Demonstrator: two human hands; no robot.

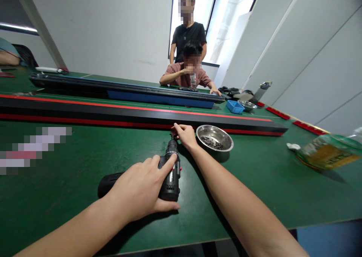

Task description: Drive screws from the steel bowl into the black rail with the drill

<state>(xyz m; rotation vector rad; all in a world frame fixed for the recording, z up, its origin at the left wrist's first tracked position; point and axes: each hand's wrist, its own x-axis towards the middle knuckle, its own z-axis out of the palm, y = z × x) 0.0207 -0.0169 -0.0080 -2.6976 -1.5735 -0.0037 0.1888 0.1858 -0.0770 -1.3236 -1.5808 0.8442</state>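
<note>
My left hand (pixel 138 183) is closed round a black cordless drill (pixel 170 183), which lies on its side with its handle to the left. The drill's bit points away from me, toward a long black bar (pixel 135 115) with red stripes. At the bit's tip, the fingers of my right hand (pixel 186 136) are pinched together; whatever they hold is too small to make out. Just right of that hand stands a steel bowl (pixel 227 138) with small dark pieces (pixel 212 143), apparently screws, in it.
The green table (pixel 70 204) carries a second long black piece (pixel 127 87) behind the bar. A blue basket (pixel 235 107) and another metal bowl (pixel 247 105) are at the back right. A plastic jar (pixel 330 151) lies at right. Two people (pixel 188 38) are across the table.
</note>
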